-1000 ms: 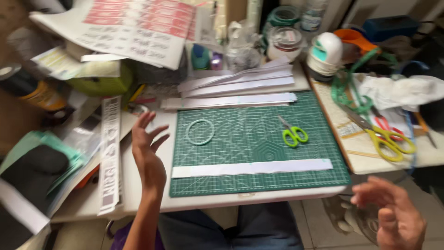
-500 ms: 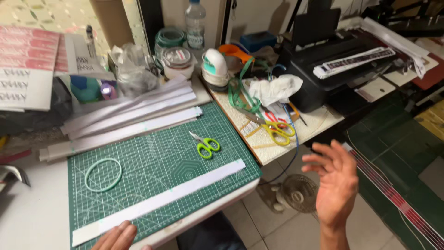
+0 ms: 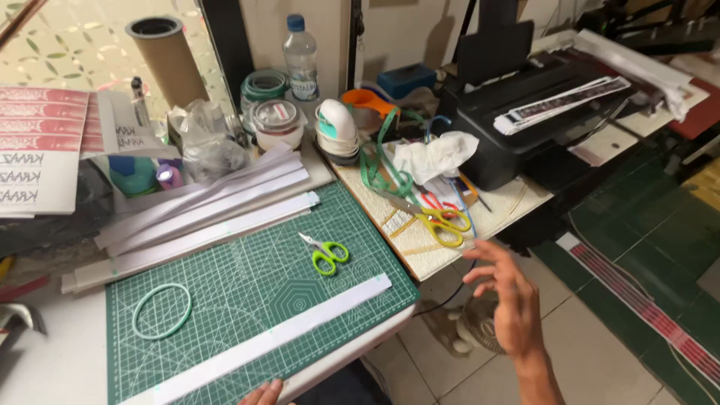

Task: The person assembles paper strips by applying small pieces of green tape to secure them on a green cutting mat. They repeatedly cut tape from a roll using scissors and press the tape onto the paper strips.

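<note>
My right hand (image 3: 508,298) hangs in the air beyond the table's right edge, fingers spread, holding nothing. Nearest to it are the yellow-handled scissors (image 3: 439,223) on the side table. Only the fingertips of my left hand (image 3: 262,393) show at the bottom edge, against the table's front rim below the green cutting mat (image 3: 247,285). On the mat lie a long white paper strip (image 3: 277,335), small green scissors (image 3: 327,252) and a pale green ring (image 3: 161,310).
Stacked white paper strips (image 3: 202,214) lie at the mat's far edge. Behind stand a cardboard tube (image 3: 163,58), a water bottle (image 3: 301,58), tape rolls (image 3: 265,88) and a crumpled white cloth (image 3: 435,156). A black printer (image 3: 525,112) sits right. Tiled floor (image 3: 630,300) below.
The view has swung to the right, bringing the printer and floor in. My right hand has stayed spread in the air; my left hand has dropped to the bottom edge.
</note>
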`<state>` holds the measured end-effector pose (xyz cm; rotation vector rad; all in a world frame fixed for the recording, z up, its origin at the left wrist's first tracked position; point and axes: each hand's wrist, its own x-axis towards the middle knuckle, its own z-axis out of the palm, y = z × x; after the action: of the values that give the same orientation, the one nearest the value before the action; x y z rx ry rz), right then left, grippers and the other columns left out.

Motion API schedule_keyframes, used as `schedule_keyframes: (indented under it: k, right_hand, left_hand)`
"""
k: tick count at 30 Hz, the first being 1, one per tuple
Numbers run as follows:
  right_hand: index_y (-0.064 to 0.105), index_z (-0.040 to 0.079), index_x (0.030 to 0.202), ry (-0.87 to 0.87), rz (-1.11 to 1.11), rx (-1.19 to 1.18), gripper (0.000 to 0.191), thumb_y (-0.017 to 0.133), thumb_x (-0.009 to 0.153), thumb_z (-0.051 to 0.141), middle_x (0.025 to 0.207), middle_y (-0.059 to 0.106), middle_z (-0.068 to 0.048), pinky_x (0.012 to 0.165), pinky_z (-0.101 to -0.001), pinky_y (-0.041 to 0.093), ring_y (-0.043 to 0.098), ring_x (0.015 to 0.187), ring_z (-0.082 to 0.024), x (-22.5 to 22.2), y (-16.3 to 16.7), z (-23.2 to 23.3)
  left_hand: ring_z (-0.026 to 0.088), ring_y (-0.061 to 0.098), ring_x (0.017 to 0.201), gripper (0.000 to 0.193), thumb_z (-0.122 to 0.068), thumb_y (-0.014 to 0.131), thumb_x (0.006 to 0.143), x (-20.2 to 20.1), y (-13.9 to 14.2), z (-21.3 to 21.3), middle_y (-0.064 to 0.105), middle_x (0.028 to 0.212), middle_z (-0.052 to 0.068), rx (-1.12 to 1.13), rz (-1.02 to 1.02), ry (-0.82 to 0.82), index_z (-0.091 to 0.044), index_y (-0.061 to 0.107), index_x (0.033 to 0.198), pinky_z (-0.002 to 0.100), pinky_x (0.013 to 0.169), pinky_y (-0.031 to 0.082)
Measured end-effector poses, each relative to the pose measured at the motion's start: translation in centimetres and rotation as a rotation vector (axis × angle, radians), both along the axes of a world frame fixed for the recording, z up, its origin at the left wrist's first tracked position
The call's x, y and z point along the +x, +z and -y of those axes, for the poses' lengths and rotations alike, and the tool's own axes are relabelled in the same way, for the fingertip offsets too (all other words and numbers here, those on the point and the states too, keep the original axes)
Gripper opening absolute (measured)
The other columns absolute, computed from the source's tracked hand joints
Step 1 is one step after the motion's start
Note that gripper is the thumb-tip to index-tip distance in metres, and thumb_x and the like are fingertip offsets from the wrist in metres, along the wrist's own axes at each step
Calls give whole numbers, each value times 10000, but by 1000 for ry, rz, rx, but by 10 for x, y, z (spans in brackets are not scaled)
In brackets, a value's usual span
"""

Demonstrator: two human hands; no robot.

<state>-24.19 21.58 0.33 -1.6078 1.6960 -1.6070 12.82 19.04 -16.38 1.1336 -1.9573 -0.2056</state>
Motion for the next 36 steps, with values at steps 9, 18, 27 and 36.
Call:
schedule_keyframes:
  k: [9,18,27,36]
  right_hand:
    - [755,20,1025,62,-306,-98,139,678,969,122,851,767,-47,614,-261,532,681,681,-96,-12,-37,62]
    - [760,18,1032,225,-151,-101,185,682,1001,182,750,664,-17,584,-236,465,578,658,-62,-19,-80,138]
    - [758,18,1107,216,-11,1,192,677,1052,182,706,617,18,519,-224,356,468,593,-36,-18,-88,132]
    - [731,-13,1116,255,43,10,192,631,1125,151,767,655,-26,564,-208,400,523,582,-42,-12,-96,133]
  left_hand:
    - [320,670,1168,680,-306,816,753,44,-2,-14,687,1200,170,-62,-182,-15,-106,535,1339,479,1007,546]
    - [273,745,1044,606,-225,872,744,13,61,-48,722,1200,96,-190,43,172,-119,627,1288,404,899,606]
    - [295,737,1058,588,-168,843,839,-1,106,-51,699,1298,132,-163,36,49,-57,597,1361,380,874,612]
    - [289,736,1069,561,-156,848,855,25,113,-62,697,1296,120,-149,-20,59,-48,616,1354,373,885,614]
